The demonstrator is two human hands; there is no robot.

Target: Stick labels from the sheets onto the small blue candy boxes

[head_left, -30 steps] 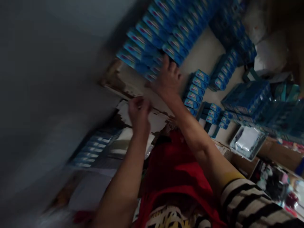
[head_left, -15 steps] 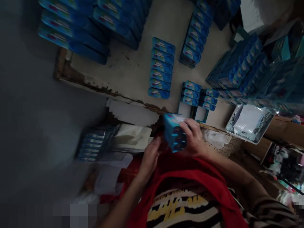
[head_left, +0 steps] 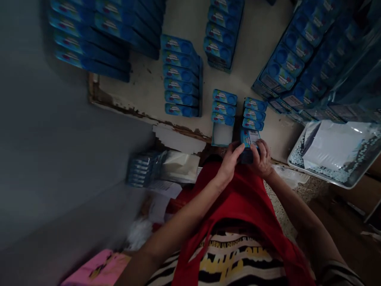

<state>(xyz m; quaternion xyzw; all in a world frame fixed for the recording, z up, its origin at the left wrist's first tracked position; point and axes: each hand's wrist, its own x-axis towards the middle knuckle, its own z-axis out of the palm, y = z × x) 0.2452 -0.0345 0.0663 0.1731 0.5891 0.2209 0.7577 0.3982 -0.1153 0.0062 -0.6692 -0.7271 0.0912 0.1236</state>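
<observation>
Tbl edge (head_left: 190, 131): blue bx (head_left: 249, 138) btwn hands (head_left: 229, 163) (head_left: 262, 159)

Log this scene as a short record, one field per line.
Left hand: at the left side of the blue pack, grip unclear
Right hand: touching the pack's near right corner
Pack position: near end of a row of three blue boxes
Left of that row: open carton, white inside
Right: metal tray
Surface: table, worn edge
Clothing: red apron

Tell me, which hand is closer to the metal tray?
Right. The right hand is left of the metal tray, apart from it; the left hand is farther left, with a blue box between the hands.
</observation>
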